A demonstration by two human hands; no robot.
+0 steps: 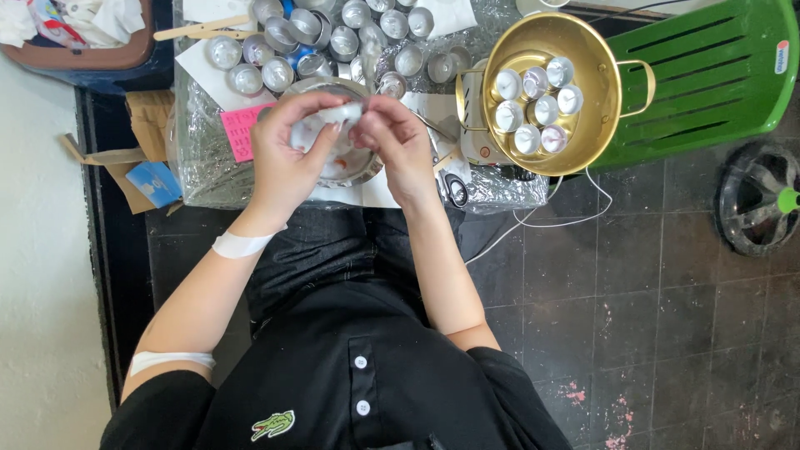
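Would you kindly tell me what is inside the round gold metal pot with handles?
The round gold metal pot holds about eight small silver tealight cups with white filling; most of its floor is covered by them.

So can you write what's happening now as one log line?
left hand: holds small white cup | right hand: pinching cup | below: metal bowl | right: gold pot with cups

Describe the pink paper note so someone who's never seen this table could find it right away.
Start at the plastic-wrapped table in front of the seated person. The pink note lies near its front edge, just outside the left hand. It is the only pink thing among silver cups and white paper.
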